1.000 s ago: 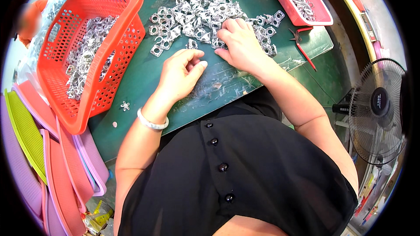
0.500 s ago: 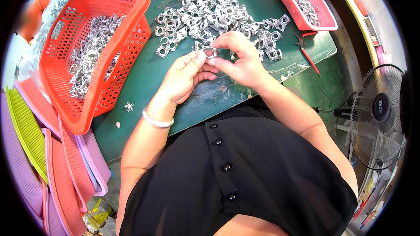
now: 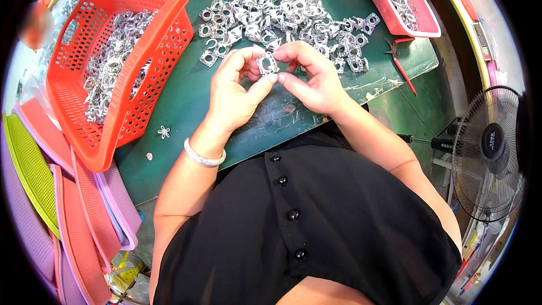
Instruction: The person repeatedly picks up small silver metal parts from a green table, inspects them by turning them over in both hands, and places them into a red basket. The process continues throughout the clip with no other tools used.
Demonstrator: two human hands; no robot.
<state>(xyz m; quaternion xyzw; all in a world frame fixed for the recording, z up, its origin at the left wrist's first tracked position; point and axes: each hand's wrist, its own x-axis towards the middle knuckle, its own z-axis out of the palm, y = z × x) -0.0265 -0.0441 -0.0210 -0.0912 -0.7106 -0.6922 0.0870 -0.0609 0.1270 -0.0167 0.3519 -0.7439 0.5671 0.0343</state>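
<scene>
A small silver metal casting (image 3: pixel 267 64) with an oval hole is held up between both hands over the table's near part. My left hand (image 3: pixel 236 89) is closed on its left side, the thumb at the lower edge and the fingers curled behind. The thumb and forefinger of my right hand (image 3: pixel 314 81) pinch it from the right. Just beyond my hands a loose pile of similar silver castings (image 3: pixel 276 11) covers the far middle of the green table (image 3: pixel 186 96).
At left stands a red perforated basket (image 3: pixel 127 118) of castings; at far right, a pink basket (image 3: pixel 426 27) holds more. Red-handled pliers (image 3: pixel 402 68) lie near the table's right edge. Stacked coloured baskets (image 3: pixel 79 231) are lower left, a fan (image 3: pixel 491 141) right. A flower-shaped piece (image 3: pixel 164 132) lies near my left forearm.
The casting has been turned upright, so its hole faces me more. My left fingers have shifted up and curled behind it, while my right hand has stayed nearly in place.
</scene>
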